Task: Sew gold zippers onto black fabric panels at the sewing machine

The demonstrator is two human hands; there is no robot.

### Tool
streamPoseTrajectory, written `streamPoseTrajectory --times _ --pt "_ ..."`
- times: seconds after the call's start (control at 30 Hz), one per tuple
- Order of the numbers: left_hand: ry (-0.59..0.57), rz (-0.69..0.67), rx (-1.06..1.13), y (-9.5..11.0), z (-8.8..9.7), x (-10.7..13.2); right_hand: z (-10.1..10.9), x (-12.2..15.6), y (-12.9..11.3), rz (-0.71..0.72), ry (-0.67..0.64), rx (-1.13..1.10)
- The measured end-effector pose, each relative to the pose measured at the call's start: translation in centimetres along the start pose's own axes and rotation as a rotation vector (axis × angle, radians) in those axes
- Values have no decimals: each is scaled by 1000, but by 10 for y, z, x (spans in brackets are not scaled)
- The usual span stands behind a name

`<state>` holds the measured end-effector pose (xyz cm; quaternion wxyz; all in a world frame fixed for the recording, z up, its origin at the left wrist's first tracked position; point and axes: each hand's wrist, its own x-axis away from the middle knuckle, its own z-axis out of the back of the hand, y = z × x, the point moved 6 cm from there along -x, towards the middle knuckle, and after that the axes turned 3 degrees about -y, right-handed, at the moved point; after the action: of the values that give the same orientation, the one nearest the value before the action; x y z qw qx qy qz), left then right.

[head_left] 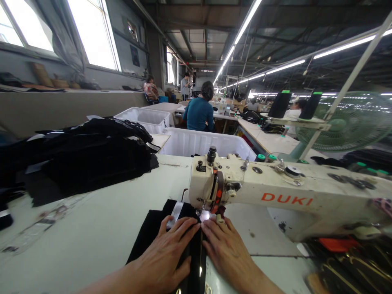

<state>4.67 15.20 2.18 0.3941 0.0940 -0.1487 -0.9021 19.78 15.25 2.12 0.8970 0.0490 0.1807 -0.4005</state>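
Observation:
My left hand (174,249) lies flat on a piece of black fabric (150,232), fingers stretched toward the needle area of a sewing machine (260,179). A shiny whitish strip (175,213) rests on the fabric just beyond my left fingers. Beside it, my right hand (228,247) presses down with fingers extended, its fingertips at the fabric's right edge close to the lit presser foot. Between the hands a thin gold-toned line (201,249) runs along the fabric's edge. The needle itself is too small and shaded to make out.
A heap of black cut pieces (92,155) covers the table's left side. Dark pieces with gold-toned lines (352,265) lie at lower right. White plastic bins (208,141) stand behind the machine. Thread cones (280,105) and a fan (346,122) are at right. People sit farther back.

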Motion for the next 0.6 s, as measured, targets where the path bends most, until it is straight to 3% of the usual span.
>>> streamPoseTrajectory --times 0.43,0.6 --pt "45 -11 -54 3 3 -7 -2 -6 6 -18 22 62" --pt "54 12 -65 4 1 -8 -13 -5 9 -26 38 42"
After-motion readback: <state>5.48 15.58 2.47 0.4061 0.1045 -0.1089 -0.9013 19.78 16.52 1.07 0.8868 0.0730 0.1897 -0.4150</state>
